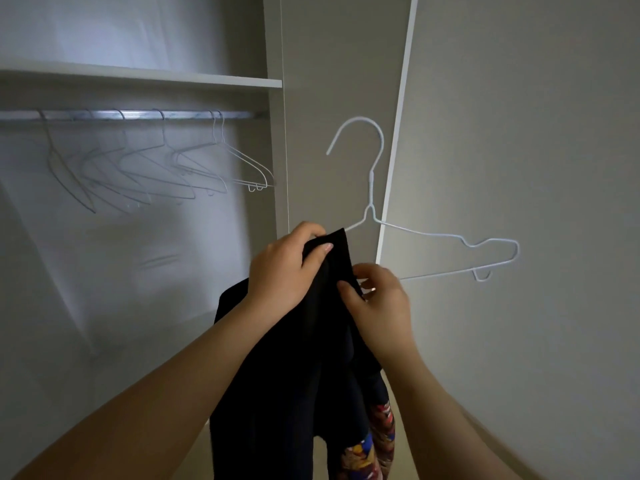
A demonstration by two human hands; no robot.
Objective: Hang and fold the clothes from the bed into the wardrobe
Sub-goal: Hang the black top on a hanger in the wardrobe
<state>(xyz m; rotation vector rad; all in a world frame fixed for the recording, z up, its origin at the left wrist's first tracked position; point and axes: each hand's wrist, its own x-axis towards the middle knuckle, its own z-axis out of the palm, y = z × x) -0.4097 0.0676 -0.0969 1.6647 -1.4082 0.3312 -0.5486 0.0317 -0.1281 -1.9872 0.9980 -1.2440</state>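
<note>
A black garment (pixel 311 358) with a colourful print near its lower edge hangs from both my hands in front of the open wardrobe. My left hand (pixel 284 268) grips its top edge, thumb over the cloth. My right hand (pixel 377 299) pinches the cloth beside it, at the lower bar of a white wire hanger (pixel 433 233). The hanger stands upright behind the garment, its left shoulder hidden by the cloth and its right shoulder sticking out to the right.
The wardrobe's metal rail (pixel 138 115) at upper left carries several bare wire hangers (pixel 180 164). A shelf (pixel 173 79) runs above the rail. The open wardrobe door (pixel 519 133) fills the right side, its edge right behind the held hanger.
</note>
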